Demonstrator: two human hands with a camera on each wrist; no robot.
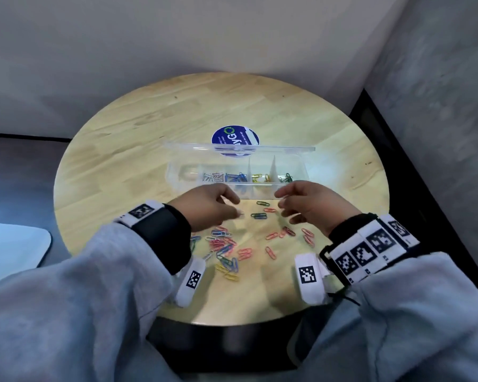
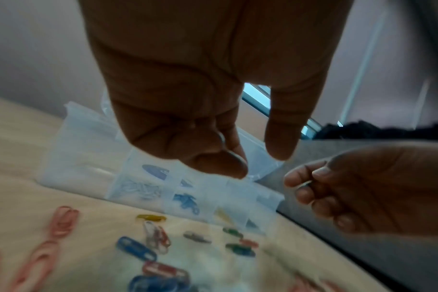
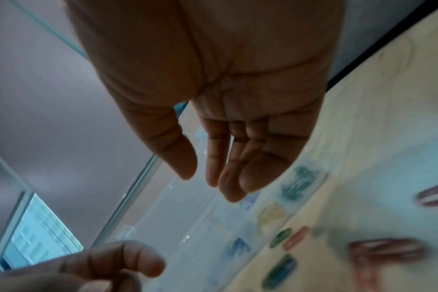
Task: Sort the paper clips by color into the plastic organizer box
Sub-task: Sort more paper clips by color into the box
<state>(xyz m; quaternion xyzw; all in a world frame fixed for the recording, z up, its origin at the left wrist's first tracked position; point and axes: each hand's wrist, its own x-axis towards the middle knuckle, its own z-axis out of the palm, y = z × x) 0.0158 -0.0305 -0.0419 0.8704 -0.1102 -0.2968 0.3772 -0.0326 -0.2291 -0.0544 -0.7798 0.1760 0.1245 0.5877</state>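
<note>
Left hand [image 1: 209,206] hiding clip pile [image 1: 222,248], wrist views blurred (both)

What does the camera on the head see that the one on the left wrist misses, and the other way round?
Only the head view shows the whole round table, the blue sticker behind the box, the box's raised lid, both grey sleeves and the wrist bands.

Only the left wrist view shows the underside of the left hand, with its thumb and finger apart.

Both show the clear organizer box with sorted clips, loose paper clips on the table in front of it, and the right hand.
</note>
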